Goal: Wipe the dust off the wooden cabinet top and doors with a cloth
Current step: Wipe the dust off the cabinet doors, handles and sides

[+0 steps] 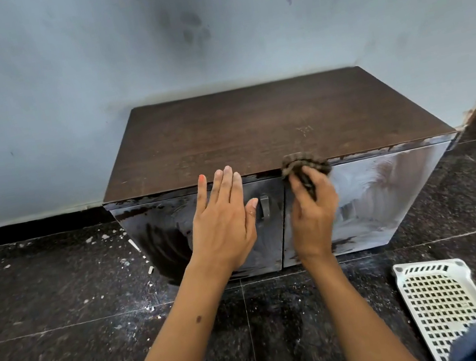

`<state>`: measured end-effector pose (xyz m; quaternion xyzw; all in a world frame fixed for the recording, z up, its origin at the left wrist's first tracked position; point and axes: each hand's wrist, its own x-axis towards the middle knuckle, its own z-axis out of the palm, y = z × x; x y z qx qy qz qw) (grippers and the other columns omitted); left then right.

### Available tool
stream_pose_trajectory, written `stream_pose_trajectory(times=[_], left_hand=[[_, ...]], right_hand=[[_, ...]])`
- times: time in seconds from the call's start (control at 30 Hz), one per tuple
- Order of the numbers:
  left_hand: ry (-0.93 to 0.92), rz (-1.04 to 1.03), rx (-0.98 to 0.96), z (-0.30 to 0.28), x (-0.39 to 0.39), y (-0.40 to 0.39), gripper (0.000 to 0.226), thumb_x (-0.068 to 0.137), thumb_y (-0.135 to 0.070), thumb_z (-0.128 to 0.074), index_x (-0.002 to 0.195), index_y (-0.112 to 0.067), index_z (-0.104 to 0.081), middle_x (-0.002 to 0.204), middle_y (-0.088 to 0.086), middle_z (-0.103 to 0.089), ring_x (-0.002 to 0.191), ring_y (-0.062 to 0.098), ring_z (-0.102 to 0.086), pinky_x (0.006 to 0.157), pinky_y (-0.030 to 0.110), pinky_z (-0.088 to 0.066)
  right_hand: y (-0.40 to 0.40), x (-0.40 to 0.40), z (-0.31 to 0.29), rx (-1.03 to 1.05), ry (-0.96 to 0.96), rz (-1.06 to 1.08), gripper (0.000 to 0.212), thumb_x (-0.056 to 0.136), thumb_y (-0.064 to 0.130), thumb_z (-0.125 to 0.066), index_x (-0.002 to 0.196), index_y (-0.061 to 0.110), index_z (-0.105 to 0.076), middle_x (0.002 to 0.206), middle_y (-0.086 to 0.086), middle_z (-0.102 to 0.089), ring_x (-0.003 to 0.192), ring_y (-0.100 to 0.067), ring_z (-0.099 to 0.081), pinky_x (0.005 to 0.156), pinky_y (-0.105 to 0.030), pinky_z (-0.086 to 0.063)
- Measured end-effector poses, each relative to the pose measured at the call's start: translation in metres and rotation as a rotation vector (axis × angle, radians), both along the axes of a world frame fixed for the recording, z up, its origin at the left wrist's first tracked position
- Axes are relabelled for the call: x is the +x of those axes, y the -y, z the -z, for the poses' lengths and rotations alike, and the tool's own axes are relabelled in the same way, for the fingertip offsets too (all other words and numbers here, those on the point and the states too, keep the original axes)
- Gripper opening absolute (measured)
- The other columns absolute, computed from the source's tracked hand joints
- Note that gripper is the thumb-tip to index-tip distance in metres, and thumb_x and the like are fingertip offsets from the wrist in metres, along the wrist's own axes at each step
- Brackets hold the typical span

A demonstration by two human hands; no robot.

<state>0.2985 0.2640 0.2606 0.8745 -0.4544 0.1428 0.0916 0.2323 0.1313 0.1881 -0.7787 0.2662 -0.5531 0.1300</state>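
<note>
Pale grit is lying scattered on the dark floor (59,291) at the left, beside the cabinet (269,130) standing against the wall (54,85). The left hand (225,224) is lying flat on the left door (169,233), fingers straight and holding nothing, fingertips reaching the top's front edge, thumb just beside the handle (265,206); it is probably bracing the door. Just to its right, apart from it, the right hand (311,208) is gripping a bunched dark cloth (305,165) and pressing it where the right door (376,197) meets the top's front edge. That door is showing pale, swirled smears, though glare is making it hard to tell dust from sheen. The top is looking mostly dark and even, so the door-wiping step seems to be in hand, with the upper edge being worked now. The next move is likely calling for firm, overlapping strokes rightward and downward across the right door, with the cloth refolded if it is loading up. A white perforated tray (443,303) is lying on the floor at the far right.
</note>
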Motion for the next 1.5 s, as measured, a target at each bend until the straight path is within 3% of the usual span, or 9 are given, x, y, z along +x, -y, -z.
stream_pose_trajectory(times=[0.1,0.27,0.5,0.67,0.87,0.97,1.1,1.23,1.5], left_hand=[[0.005,0.002,-0.004,0.001,-0.003,0.006,0.059,0.100,-0.039,-0.015,0.148,-0.005,-0.018,0.157,0.011,-0.014,0.146,0.021,-0.006,0.116,0.039,0.014],[0.008,-0.010,0.018,0.008,-0.007,0.009,0.059,0.100,-0.039,-0.015,0.149,-0.005,-0.012,0.158,0.010,-0.008,0.146,0.021,0.000,0.115,0.040,0.017],[-0.003,-0.022,0.004,0.009,-0.009,0.012,0.059,0.100,-0.039,-0.015,0.149,-0.005,-0.014,0.158,0.010,-0.010,0.146,0.020,-0.002,0.113,0.038,0.020],[0.008,-0.014,-0.009,0.008,-0.015,0.022,0.064,0.097,-0.041,-0.008,0.148,-0.004,-0.018,0.157,0.011,-0.013,0.146,0.021,-0.005,0.115,0.039,0.017],[0.019,0.000,-0.022,0.004,-0.018,0.031,0.064,0.096,-0.040,-0.009,0.148,-0.003,-0.019,0.156,0.012,-0.015,0.146,0.022,-0.008,0.117,0.040,0.013],[0.028,0.023,-0.016,0.004,-0.023,0.043,0.064,0.097,-0.039,-0.008,0.147,-0.002,-0.020,0.156,0.013,-0.016,0.146,0.023,-0.009,0.117,0.041,0.013],[0.015,0.034,-0.013,0.010,-0.032,0.057,0.065,0.096,-0.040,-0.007,0.148,-0.003,-0.018,0.157,0.012,-0.014,0.146,0.023,-0.007,0.117,0.041,0.013],[0.033,0.017,-0.037,0.015,-0.031,0.058,0.064,0.097,-0.040,-0.006,0.147,-0.004,-0.022,0.155,0.010,-0.021,0.145,0.022,-0.012,0.117,0.042,0.011],[0.073,-0.060,-0.087,0.028,-0.038,0.068,0.058,0.098,-0.034,-0.018,0.143,0.001,-0.031,0.151,0.016,-0.029,0.143,0.029,-0.022,0.117,0.043,0.004]], right_hand=[[0.006,-0.001,-0.005,0.186,0.113,0.084,0.033,0.084,-0.009,-0.056,0.115,-0.002,-0.065,0.118,-0.026,-0.057,0.110,-0.038,-0.051,0.092,-0.054,-0.045],[0.005,-0.003,0.005,-0.110,-0.121,-0.138,0.030,0.090,0.005,-0.054,0.119,0.006,-0.064,0.123,-0.013,-0.058,0.119,-0.020,-0.043,0.098,-0.040,-0.040],[0.048,-0.022,-0.008,0.321,0.225,0.144,0.033,0.089,-0.008,-0.053,0.121,-0.004,-0.060,0.127,-0.026,-0.050,0.119,-0.037,-0.048,0.104,-0.041,-0.040],[0.020,-0.015,0.007,0.036,0.020,-0.086,0.032,0.092,0.005,-0.047,0.120,0.000,-0.062,0.123,-0.021,-0.056,0.116,-0.025,-0.044,0.101,-0.037,-0.039],[0.063,-0.038,0.007,0.261,0.117,0.116,0.032,0.086,-0.015,-0.053,0.116,-0.009,-0.062,0.124,-0.028,-0.053,0.118,-0.037,-0.049,0.102,-0.042,-0.041],[0.053,-0.035,0.008,0.139,0.056,0.023,0.031,0.091,-0.004,-0.055,0.121,-0.001,-0.061,0.123,0.003,-0.054,0.118,-0.003,-0.044,0.100,-0.022,-0.039],[0.061,-0.040,0.011,-0.010,-0.008,-0.026,0.028,0.086,-0.007,-0.060,0.114,-0.006,-0.065,0.116,-0.021,-0.060,0.108,-0.030,-0.056,0.089,-0.042,-0.048],[0.094,-0.056,0.007,0.217,0.129,0.204,0.030,0.087,-0.012,-0.054,0.115,-0.008,-0.063,0.124,-0.029,-0.053,0.117,-0.038,-0.050,0.099,-0.050,-0.044],[0.096,-0.049,0.003,-0.070,0.043,0.091,0.038,0.081,-0.016,-0.058,0.115,-0.002,-0.065,0.125,-0.024,-0.056,0.116,-0.027,-0.050,0.096,-0.037,-0.041]])
